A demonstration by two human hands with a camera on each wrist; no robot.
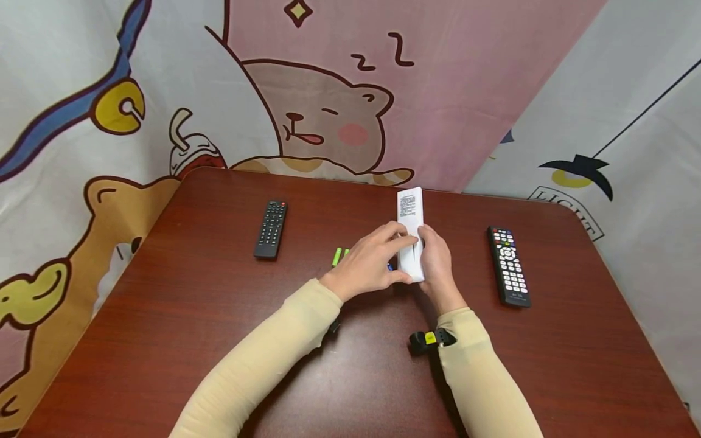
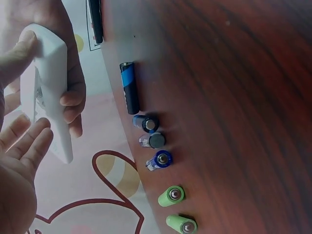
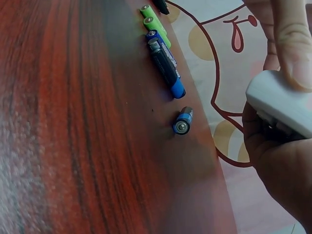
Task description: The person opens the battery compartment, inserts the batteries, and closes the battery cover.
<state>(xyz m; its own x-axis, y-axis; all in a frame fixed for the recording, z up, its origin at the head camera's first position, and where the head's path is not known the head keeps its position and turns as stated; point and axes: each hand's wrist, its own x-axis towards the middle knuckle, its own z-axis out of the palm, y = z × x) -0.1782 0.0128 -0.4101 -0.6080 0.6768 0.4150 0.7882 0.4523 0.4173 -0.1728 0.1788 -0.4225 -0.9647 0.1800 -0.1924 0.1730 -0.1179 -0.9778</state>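
Note:
A white remote control (image 1: 409, 213), its printed label facing up, is held above the table. My right hand (image 1: 437, 261) grips its body from the right side and underneath. My left hand (image 1: 369, 260) pinches the battery cover (image 2: 28, 92) between thumb and fingers; in the left wrist view the cover stands at a slight angle with a gap beside the body. The inside of the battery compartment is hidden. Under and beyond the hands lie green batteries (image 2: 171, 196), a blue battery (image 2: 161, 160) and a black battery with a blue band (image 2: 129, 87), among several in a row.
A black remote control (image 1: 271, 230) lies on the left of the brown table (image 1: 181, 292). Another black remote with white buttons (image 1: 509, 267) lies on the right. A cartoon-printed curtain (image 1: 328, 121) hangs behind the table's far edge.

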